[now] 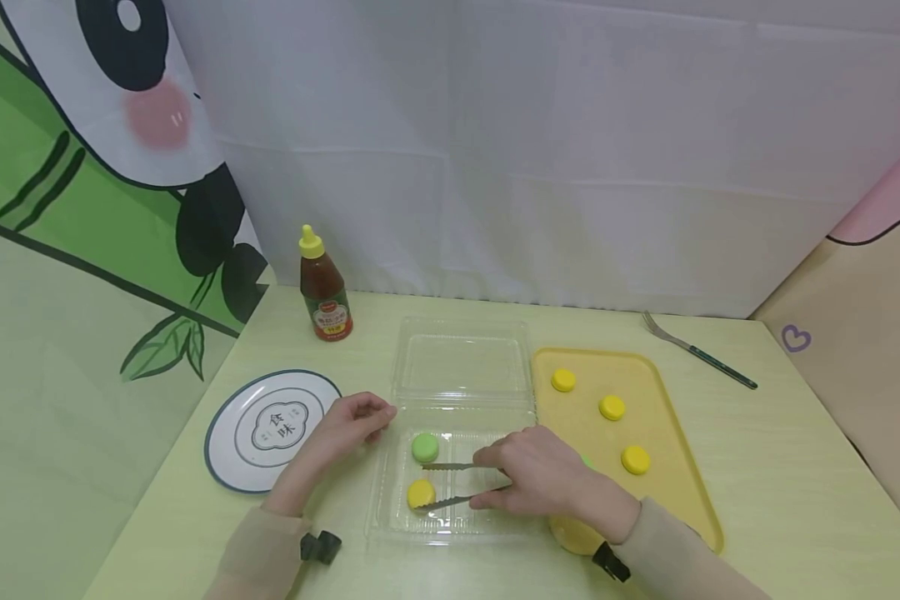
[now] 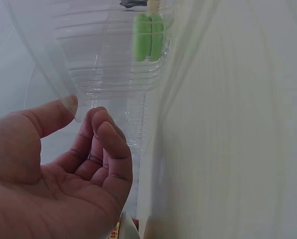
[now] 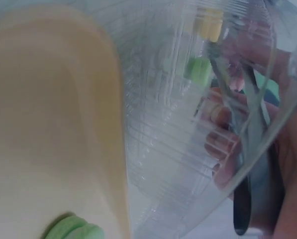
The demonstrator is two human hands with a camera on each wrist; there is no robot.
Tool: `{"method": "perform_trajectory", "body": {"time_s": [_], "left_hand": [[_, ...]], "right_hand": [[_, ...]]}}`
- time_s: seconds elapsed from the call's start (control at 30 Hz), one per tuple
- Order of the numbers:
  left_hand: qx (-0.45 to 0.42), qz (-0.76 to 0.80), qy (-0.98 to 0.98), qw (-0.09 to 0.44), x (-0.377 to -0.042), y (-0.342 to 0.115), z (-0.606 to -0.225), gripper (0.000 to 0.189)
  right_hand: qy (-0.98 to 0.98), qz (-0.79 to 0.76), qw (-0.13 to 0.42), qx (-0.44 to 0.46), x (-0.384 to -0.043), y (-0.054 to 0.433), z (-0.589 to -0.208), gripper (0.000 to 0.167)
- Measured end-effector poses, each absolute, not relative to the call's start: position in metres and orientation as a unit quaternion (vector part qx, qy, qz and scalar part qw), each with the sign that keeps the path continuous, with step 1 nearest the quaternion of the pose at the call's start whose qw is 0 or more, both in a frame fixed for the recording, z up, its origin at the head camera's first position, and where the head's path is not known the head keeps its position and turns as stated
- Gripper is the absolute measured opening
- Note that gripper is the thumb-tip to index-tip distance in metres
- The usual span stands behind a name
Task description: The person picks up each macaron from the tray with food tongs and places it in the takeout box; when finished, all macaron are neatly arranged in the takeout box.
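My right hand [image 1: 543, 475] holds metal tongs [image 3: 257, 149] over a hinged clear plastic box [image 1: 461, 421], their arms spread apart. Inside the box are a green macaron [image 1: 424, 447] and a yellow macaron [image 1: 421, 493]. One tong tip lies by the green macaron; the other overlaps the yellow one's lower edge. My left hand [image 1: 352, 427] is at the box's left side. In the left wrist view, its thumb and curled fingers pinch the clear rim [image 2: 77, 118]. The box's lid lies folded back, away from me.
Right of the box, a yellow tray [image 1: 675, 433] bears several yellow macarons [image 1: 611, 407] and a green one [image 3: 73, 230] partly hidden by my hand. A plate [image 1: 232, 437] lies left, a sauce bottle [image 1: 326, 292] stands behind, and a fork [image 1: 701, 353] lies far right.
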State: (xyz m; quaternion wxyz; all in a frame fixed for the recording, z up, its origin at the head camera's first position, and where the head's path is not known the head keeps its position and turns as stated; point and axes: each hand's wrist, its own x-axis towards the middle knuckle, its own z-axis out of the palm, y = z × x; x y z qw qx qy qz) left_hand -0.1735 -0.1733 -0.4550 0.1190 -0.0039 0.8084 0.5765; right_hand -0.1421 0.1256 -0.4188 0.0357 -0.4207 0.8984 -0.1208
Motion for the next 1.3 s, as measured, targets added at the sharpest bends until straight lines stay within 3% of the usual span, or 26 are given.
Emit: {"method": "perform_trajectory", "body": {"time_s": [0.43,0.77,1.07,1.3], "left_hand": [[-0.014,0.572,0.811,0.122,-0.175,-0.173,-0.455,0.023],[-0.016,0.568,0.814,0.124,-0.174,-0.172,-0.454,0.024],[-0.01,0.571,0.812,0.12,-0.172,-0.172,-0.453,0.027],[-0.009,0.57,0.813,0.119,-0.173,-0.172,-0.454,0.025]], "right_hand": [[0.908,-0.119,0.043,-0.399,-0.144,0.136,-0.412,0.044],[0.903,-0.124,0.002,-0.411,-0.149,0.156,-0.406,0.047],[0.914,-0.119,0.006,-0.388,-0.152,0.174,-0.396,0.052],[0.91,-0.129,-0.021,-0.395,-0.153,0.188,-0.386,0.047]]}}
